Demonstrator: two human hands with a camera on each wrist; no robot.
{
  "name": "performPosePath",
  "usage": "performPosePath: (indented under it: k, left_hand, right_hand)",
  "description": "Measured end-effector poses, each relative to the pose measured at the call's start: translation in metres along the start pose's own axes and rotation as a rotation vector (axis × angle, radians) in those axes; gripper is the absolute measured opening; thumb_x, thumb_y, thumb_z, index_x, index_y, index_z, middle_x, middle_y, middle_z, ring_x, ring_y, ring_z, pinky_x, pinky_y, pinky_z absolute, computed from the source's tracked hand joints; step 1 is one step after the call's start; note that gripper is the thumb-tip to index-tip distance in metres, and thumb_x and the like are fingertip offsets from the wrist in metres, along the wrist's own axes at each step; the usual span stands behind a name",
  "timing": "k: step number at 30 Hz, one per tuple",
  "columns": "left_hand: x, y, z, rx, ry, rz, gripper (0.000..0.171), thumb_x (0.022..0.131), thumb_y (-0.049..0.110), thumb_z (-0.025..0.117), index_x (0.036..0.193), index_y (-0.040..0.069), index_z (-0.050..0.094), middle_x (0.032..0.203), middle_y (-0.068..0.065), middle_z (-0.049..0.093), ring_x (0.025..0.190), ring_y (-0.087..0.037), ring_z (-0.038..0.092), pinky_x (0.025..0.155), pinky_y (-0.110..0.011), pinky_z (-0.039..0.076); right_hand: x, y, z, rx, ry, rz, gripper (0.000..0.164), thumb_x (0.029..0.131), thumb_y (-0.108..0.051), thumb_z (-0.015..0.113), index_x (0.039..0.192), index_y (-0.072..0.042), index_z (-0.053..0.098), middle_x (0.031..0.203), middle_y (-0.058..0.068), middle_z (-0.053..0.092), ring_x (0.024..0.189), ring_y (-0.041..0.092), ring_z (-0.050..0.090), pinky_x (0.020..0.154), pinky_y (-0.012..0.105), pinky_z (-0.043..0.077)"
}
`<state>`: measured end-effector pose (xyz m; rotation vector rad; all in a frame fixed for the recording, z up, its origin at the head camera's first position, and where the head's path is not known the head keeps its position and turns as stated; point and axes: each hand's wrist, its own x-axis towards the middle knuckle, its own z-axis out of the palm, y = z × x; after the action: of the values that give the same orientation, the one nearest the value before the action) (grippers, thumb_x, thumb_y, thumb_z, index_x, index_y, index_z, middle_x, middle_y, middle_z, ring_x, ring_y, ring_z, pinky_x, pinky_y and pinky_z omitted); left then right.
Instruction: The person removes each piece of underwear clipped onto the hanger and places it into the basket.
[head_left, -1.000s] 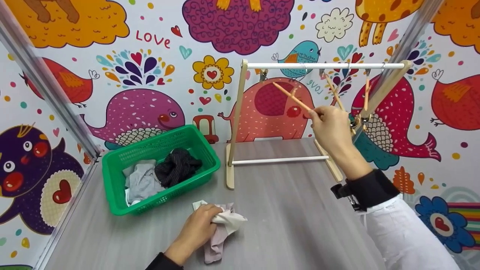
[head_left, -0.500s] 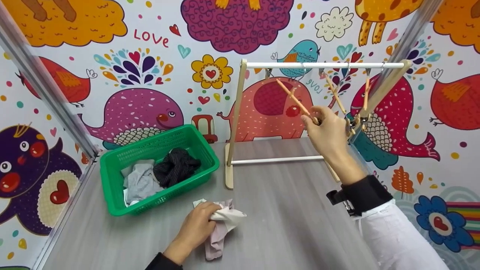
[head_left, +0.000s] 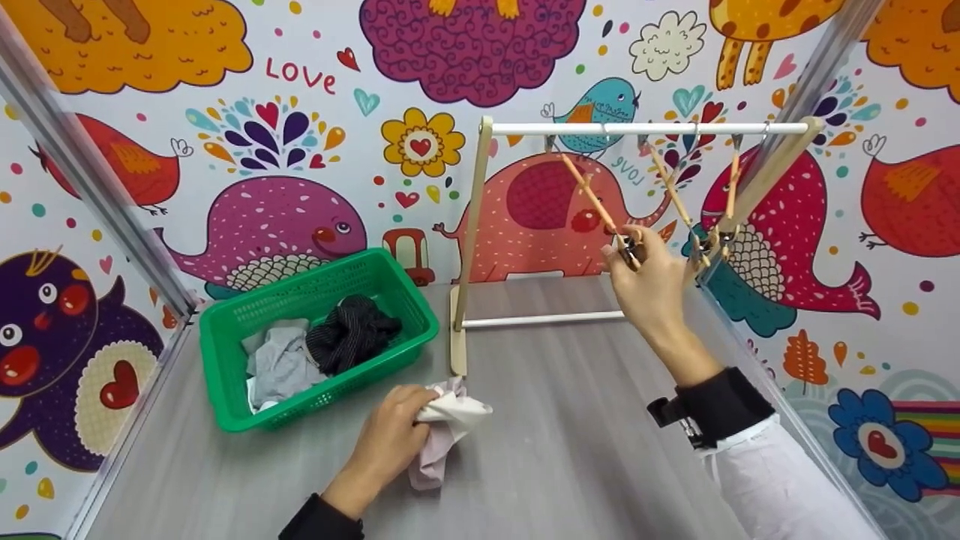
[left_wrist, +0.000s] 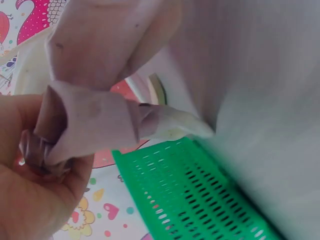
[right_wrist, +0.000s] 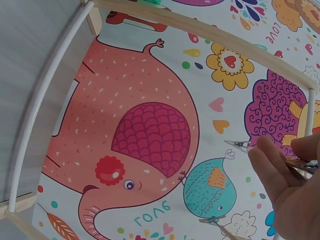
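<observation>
Crumpled in my left hand (head_left: 397, 431) is a small pale pink and white cloth garment (head_left: 442, 435), held out to the right of the hand over the tabletop. In the left wrist view, the fingers grip a bunched part of the garment (left_wrist: 95, 120), and its folds hang loose. My right hand (head_left: 649, 277) is up at the rack, pinching the near end of a wooden clip hanger (head_left: 589, 193) by its metal clip (head_left: 628, 251). That hanger slants back to the rail. From the right wrist, the hand (right_wrist: 287, 185) shows at the lower right, with the clip partly hidden by the fingers.
The wooden rack (head_left: 471, 247) has a white top rail (head_left: 652, 129) and a white lower bar (head_left: 544, 319). More wooden hangers (head_left: 731, 184) hang at its right. A green basket (head_left: 225, 375) with grey cloth (head_left: 285, 367) and dark striped cloth (head_left: 352, 334) stands at left.
My right hand has drawn lower and slightly left, and the hanger tilts more steeply, its far end moving right. My left hand has raised the garment slightly.
</observation>
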<state>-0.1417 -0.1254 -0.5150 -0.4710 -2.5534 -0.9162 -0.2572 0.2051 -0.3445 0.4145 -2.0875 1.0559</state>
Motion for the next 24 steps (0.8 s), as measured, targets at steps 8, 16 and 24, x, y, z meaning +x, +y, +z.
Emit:
performPosePath:
  k: [8, 16, 24]
  left_hand:
    - [0.023, 0.004, -0.022, -0.004, 0.152, 0.059, 0.04, 0.071, -0.017, 0.074, 0.106, 0.003, 0.078, 0.108, -0.009, 0.075, 0.101, -0.027, 0.069, 0.084, -0.045, 0.06]
    - [0.043, 0.005, -0.047, -0.118, 0.218, 0.029, 0.039, 0.076, -0.015, 0.076, 0.112, 0.001, 0.078, 0.112, -0.011, 0.075, 0.105, -0.03, 0.07, 0.09, -0.048, 0.059]
    - [0.061, 0.01, -0.068, -0.179, 0.307, 0.054, 0.039, 0.08, -0.016, 0.075, 0.115, -0.001, 0.077, 0.116, -0.015, 0.074, 0.109, -0.03, 0.07, 0.092, -0.048, 0.058]
  right_hand:
    - [-0.01, 0.007, 0.002, 0.049, 0.006, -0.007, 0.01, 0.095, 0.004, 0.073, 0.101, 0.012, 0.069, 0.083, 0.018, 0.075, 0.067, 0.025, 0.073, 0.063, 0.008, 0.051]
    - [-0.02, 0.011, 0.007, 0.162, -0.018, 0.012, 0.005, 0.097, 0.009, 0.068, 0.098, 0.013, 0.07, 0.083, 0.021, 0.075, 0.067, 0.021, 0.076, 0.064, 0.014, 0.056]
    - [-0.025, 0.012, 0.009, 0.193, -0.043, 0.028, 0.007, 0.099, 0.009, 0.064, 0.099, 0.014, 0.069, 0.083, 0.021, 0.075, 0.069, 0.026, 0.076, 0.065, 0.018, 0.058]
